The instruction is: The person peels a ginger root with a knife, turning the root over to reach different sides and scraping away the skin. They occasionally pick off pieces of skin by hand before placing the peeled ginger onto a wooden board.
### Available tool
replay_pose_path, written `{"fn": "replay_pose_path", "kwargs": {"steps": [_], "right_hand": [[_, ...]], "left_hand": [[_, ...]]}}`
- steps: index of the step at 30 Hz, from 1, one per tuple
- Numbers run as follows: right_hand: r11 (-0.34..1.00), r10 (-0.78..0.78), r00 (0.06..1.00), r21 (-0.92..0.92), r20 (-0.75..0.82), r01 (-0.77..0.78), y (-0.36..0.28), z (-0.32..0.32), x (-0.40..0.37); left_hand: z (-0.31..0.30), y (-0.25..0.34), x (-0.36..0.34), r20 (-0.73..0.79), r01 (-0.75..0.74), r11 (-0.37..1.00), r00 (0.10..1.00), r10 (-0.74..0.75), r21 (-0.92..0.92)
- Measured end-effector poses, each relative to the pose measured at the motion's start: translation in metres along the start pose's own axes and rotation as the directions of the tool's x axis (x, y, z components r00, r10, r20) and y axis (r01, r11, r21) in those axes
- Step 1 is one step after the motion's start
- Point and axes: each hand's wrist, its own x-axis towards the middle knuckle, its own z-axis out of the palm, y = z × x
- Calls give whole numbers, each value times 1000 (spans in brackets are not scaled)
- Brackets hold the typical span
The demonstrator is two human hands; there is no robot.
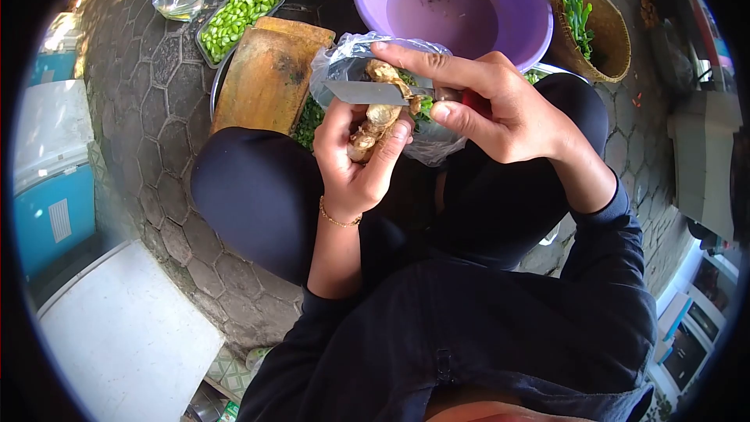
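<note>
My left hand (pixel 348 158) grips a knobby brown ginger root (pixel 383 116) from below, its thumb along one side. Closed around the reddish handle of a knife (pixel 351 92) is my right hand (pixel 500 101), index finger stretched out above the blade. The blade lies across the upper part of the root, touching it. A bit of green shows beside the root near the handle. Directly behind both hands is a clear plastic bag (pixel 336 62) with green leaves partly visible in it.
A worn wooden cutting board (pixel 262 82) rests to the left, near a tray of chopped green vegetables (pixel 241 19). Beyond my hands stands a purple basin (pixel 375 0) with some water. A woven basket (pixel 613 35) holding green stalks is at the right. Hexagonal paving (pixel 187 203) lies around.
</note>
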Motion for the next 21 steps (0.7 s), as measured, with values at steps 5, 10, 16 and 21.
{"fn": "replay_pose_path", "kwargs": {"steps": [5,10,16,21], "right_hand": [[999,30,998,-26,49,-29,-2,-8,-4],[996,82,994,30,66,-84,-2,-9,-6],[995,93,995,-31,46,-92,-1,-7,-6],[991,103,995,-88,4,-102,-4,-1,-6]], "left_hand": [[-8,-1,2,129,-53,978,991,27,201],[0,1,1,44,25,993,999,-31,119],[0,3,2,44,36,995,998,-40,96],[-2,3,0,52,35,990,998,-42,139]]}}
